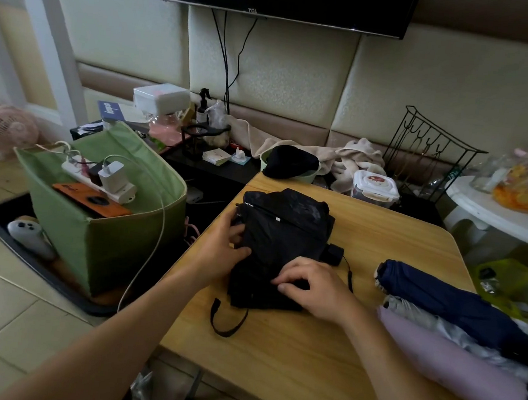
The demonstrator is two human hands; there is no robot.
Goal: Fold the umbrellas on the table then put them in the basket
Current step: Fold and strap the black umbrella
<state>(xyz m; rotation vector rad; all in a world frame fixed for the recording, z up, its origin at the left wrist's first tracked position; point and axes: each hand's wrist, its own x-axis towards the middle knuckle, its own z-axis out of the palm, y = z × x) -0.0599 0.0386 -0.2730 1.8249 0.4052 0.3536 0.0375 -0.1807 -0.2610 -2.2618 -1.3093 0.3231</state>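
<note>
1. A black umbrella [281, 237] lies collapsed on the wooden tabletop [321, 352], its canopy loose and rumpled. Its long axis runs from about 7 o'clock to 2 o'clock, with the squarish black handle [334, 254] poking out at the 2 o'clock side and a wrist strap loop [227, 321] trailing at 7 o'clock.
2. The left hand [225, 248] rests on the umbrella's 9 o'clock edge, fingers curled into the fabric and gripping it.
3. The right hand [315, 290] sits at the umbrella's 5 o'clock corner, fingertips bent and pinching a fold of the black cloth.
4. Three more umbrellas lie side by side at the tabletop's 3 to 4 o'clock edge, all with long axes running from 10 o'clock to 4 o'clock: one navy umbrella [450, 301], one silver-grey umbrella [444, 332] and one lilac umbrella [453, 366]. That makes four umbrellas counted.
5. One green fabric basket [114, 249] stands on the floor at 9 o'clock of the tabletop, apart from it. One white power strip [102, 179] and one orange phone case [93, 201] lie on top of it.
</note>
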